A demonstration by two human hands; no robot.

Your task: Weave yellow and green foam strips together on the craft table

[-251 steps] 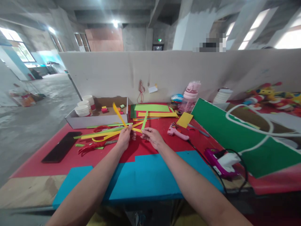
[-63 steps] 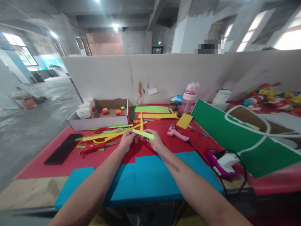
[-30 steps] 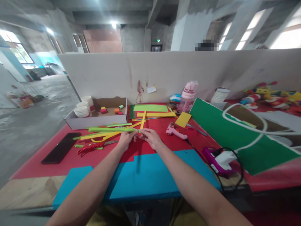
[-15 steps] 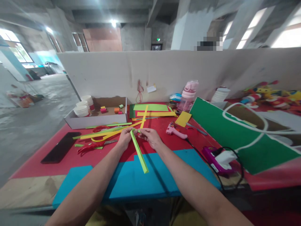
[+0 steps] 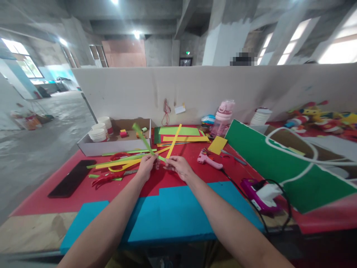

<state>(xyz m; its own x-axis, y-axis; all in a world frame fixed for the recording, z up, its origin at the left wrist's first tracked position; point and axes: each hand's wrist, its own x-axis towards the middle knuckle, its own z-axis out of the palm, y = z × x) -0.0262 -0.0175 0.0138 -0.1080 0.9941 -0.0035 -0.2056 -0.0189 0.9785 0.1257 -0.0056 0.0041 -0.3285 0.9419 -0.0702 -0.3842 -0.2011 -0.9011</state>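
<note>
Over the red table top, my left hand (image 5: 148, 166) pinches a light-green paper strip (image 5: 145, 142) near its lower part. The strip's upper end slants up and left, blurred by motion. My right hand (image 5: 180, 167) is closed where the green strip meets a yellow paper strip (image 5: 175, 139), which rises away from me to the upper right. The fingertips partly cover this meeting point, so I cannot tell whether the two are joined. Left of my left hand lie red-handled scissors (image 5: 107, 179) and yellow-handled scissors (image 5: 119, 166) among loose strips.
A pink glue gun (image 5: 209, 159) lies to the right, its cord running to a purple power strip (image 5: 262, 197). A black phone (image 5: 73, 178) rests at left, below a white box (image 5: 114, 148) with cups and paper rolls. A green board (image 5: 267, 160) leans at right. Blue sheets (image 5: 181, 212) cover the front.
The green strip has swung from hanging down toward me to pointing up and left. Both hands stay close together, and the yellow strip leans farther right.
</note>
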